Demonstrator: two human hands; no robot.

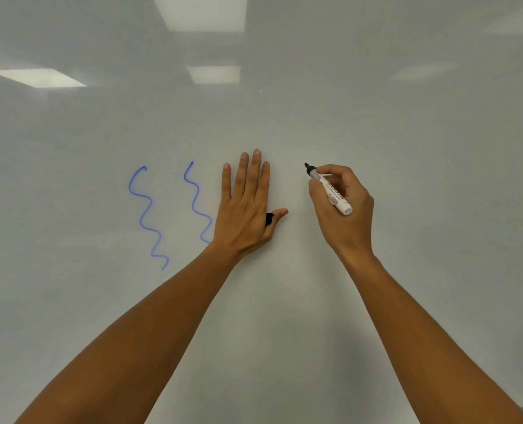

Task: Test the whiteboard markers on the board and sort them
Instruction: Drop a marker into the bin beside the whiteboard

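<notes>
Right grip (341, 206) pinches black marker (330, 189) at whiteboard (407, 133).

Two blue wavy lines (149, 218) mark the white board (407, 133); the white marker (330, 189) is black-tipped.

Large white whiteboard (376, 117): smooth, glossy surface mirroring the ceiling light panels. Two wavy blue ink lines (147, 215): thin, matt strokes on that gloss. White plastic marker with black tip (333, 191): smooth, slightly shiny barrel bearing a printed label; black tip section duller. Small black plastic cap (268, 218): dark, finish hard to judge.
</notes>
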